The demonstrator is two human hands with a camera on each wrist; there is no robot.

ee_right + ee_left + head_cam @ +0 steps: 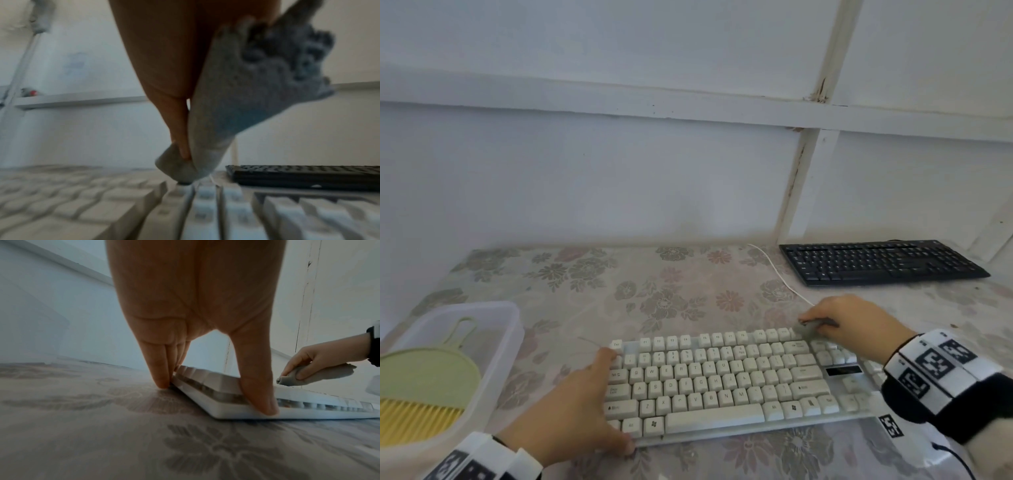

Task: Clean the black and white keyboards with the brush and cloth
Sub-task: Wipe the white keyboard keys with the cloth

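Leftmost, at the lower left of the head view, a translucent plastic tub (512, 329) sits on the flowered tablecloth (661, 291); inside it lies the brush (424, 401), pale green in body with yellow bristles, touched by neither hand; just right of the tub, the left hand (571, 404) braces the left end of the white keyboard (722, 380), which lies low in the middle of the frame with its long edge running left to right; the left wrist view shows the fingers (159, 369) straight and pressed against the far corner of the keyboard's end and the thumb (259, 389) straight against its near front edge, so the hand spans the end without curling round it; a thin white cable (777, 274) runs from the keyboard's back edge up toward the wall; further right, the right hand (852, 322) sits over the keyboard's upper right area, its fingers curled round a grey cloth (813, 325); in the right wrist view the cloth (236, 104) is bunched and pinched to a blunt tip that comes down at the gap between the main keys and the block of keys to their right; rightmost, in the upper right of the table, the black keyboard (880, 262) lies flat near the wall, well apart from both hands.
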